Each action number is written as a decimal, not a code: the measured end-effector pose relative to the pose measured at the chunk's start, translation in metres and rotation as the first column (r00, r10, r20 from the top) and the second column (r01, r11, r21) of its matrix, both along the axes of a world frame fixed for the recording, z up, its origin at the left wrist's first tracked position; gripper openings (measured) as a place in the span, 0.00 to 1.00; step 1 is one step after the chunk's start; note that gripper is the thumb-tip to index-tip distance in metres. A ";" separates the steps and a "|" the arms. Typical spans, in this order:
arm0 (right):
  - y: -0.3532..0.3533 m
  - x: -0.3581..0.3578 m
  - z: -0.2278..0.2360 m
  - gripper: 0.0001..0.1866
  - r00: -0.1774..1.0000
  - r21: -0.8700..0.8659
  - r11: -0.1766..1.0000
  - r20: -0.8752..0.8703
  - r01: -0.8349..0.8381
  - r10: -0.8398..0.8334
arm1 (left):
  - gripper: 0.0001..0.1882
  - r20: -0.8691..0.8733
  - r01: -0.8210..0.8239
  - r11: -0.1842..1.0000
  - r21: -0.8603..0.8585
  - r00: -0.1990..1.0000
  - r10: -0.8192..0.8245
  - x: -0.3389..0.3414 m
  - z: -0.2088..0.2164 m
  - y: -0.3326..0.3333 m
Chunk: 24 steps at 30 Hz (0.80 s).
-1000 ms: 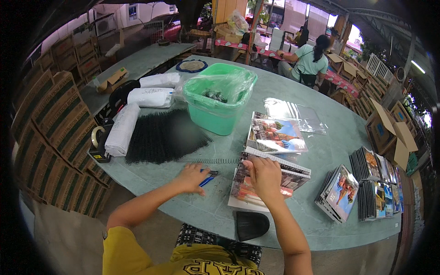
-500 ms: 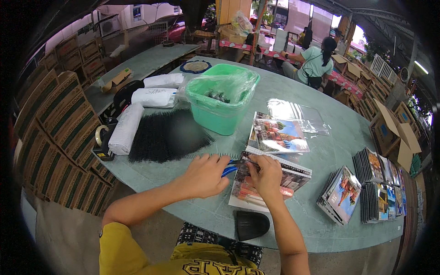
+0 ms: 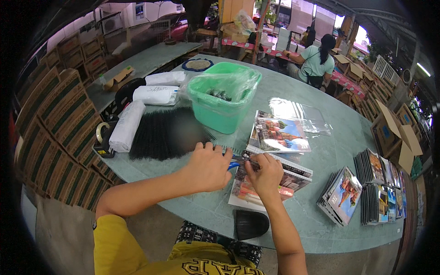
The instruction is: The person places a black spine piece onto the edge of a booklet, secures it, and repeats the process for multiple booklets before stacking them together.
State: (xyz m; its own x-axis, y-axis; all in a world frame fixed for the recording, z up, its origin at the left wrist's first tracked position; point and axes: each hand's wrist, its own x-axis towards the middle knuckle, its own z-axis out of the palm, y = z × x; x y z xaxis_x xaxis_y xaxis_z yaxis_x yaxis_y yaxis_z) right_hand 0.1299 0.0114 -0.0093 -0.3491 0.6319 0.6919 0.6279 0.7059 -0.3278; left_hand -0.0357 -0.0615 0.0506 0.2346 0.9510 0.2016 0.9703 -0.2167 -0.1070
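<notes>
My left hand (image 3: 210, 168) is closed round blue-handled pliers (image 3: 233, 165), whose jaws point right toward the notebook's bound edge. A thin black spiral coil (image 3: 235, 150) sticks out leftward from that edge, just past my left fingertips. My right hand (image 3: 267, 176) pinches the upper left corner of the spiral notebook (image 3: 297, 179) with thumb and fingers. That notebook has a picture cover and stands tilted on the table. Exactly where the jaws meet the coil is hidden by my fingers. Below lies a black rounded piece (image 3: 251, 225) at the table's near edge.
A heap of black coils (image 3: 158, 137) lies left, beside white wrapped rolls (image 3: 126, 128) and a tape dispenser (image 3: 104, 140). Behind stands a green bin (image 3: 215, 112). Picture covers (image 3: 282, 135), plastic sleeves (image 3: 300, 114) and stacked notebooks (image 3: 341, 195) occupy the right. A co-worker (image 3: 316, 66) sits beyond.
My left hand has shifted slightly up and right with the pliers, and their handles look closer together. The right hand keeps its pinch on the notebook, almost in place.
</notes>
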 end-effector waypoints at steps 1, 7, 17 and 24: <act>0.000 0.000 -0.001 0.10 1.000 0.009 1.000 -0.001 0.001 -0.001 | 0.26 0.016 0.013 1.000 -0.006 1.000 -0.013 -0.001 0.000 0.002; 0.001 -0.003 -0.002 0.10 1.000 0.009 1.000 0.004 0.020 -0.020 | 0.25 0.039 0.031 0.993 -0.115 0.999 -0.027 -0.009 0.002 0.009; -0.002 -0.002 0.001 0.12 0.998 -0.072 0.996 0.050 0.044 -0.040 | 0.23 0.027 0.052 0.994 -0.093 0.998 -0.050 -0.002 0.005 0.010; 0.006 0.000 -0.002 0.10 0.999 -0.040 0.999 0.009 0.037 -0.036 | 0.16 0.389 0.092 0.994 -0.054 0.919 -0.064 -0.015 -0.030 0.005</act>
